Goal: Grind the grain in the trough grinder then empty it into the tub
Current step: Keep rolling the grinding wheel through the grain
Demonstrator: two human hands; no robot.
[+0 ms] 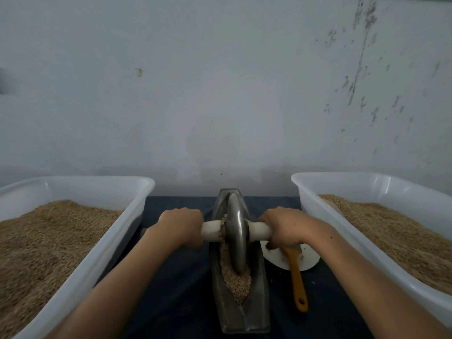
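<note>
A dark metal trough grinder [256, 311] lies lengthwise in front of me on a dark cloth. Its metal wheel [236, 231] stands upright in the groove on a pale wooden axle [259, 231]. My left hand [182, 225] grips the axle's left end and my right hand [285, 226] grips its right end. Brown grain [236, 282] fills the groove, mostly on the near side of the wheel. A white tub [102, 250] of grain stands at the left and a second white tub [354, 189] of grain at the right.
A brush with an orange handle [297, 277] lies on a white plate [310, 259] just right of the grinder, under my right wrist. A pale wall [220, 94] rises close behind the table. The dark cloth [176, 289] shows between the tubs.
</note>
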